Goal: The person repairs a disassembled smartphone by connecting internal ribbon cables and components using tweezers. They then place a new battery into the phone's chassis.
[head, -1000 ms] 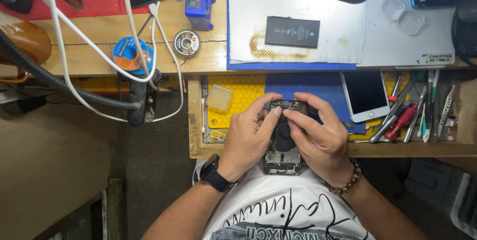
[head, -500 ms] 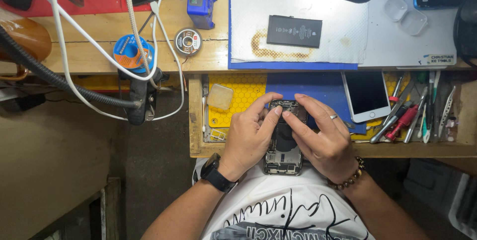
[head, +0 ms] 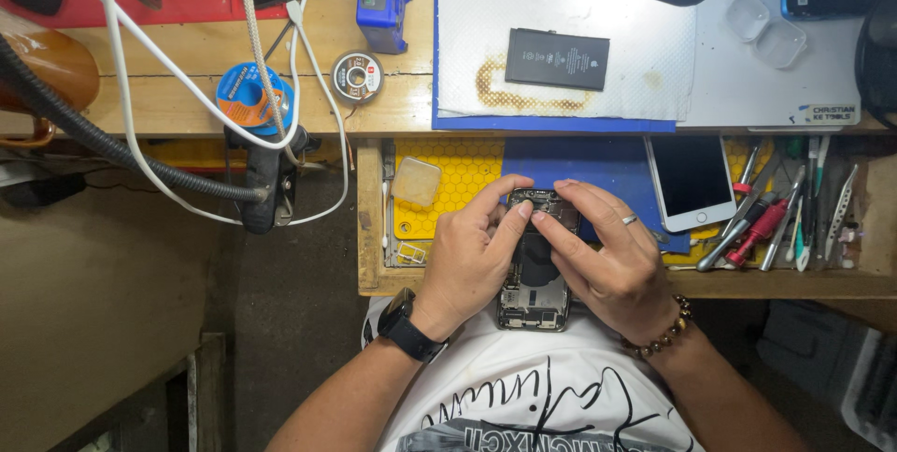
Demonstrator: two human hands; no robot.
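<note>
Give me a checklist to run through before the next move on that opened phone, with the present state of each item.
1. Both hands on the opened phone: left hand and right hand grip it from either side. Ok.
2. Phone supported: its lower end overhangs the tray edge above the lap; whether it rests on anything is hidden. Cannot tell.
3. Fingertips meeting on the upper half of the phone: ok, but what they press is hidden. Cannot tell.
4. Loose battery lies apart on the white sheet, away from the hands. Ok.
5. White phone lies face up close to the right hand, touching nothing in hand. Ok.
6. Hand tools lie to the right, none held. Ok.
</note>
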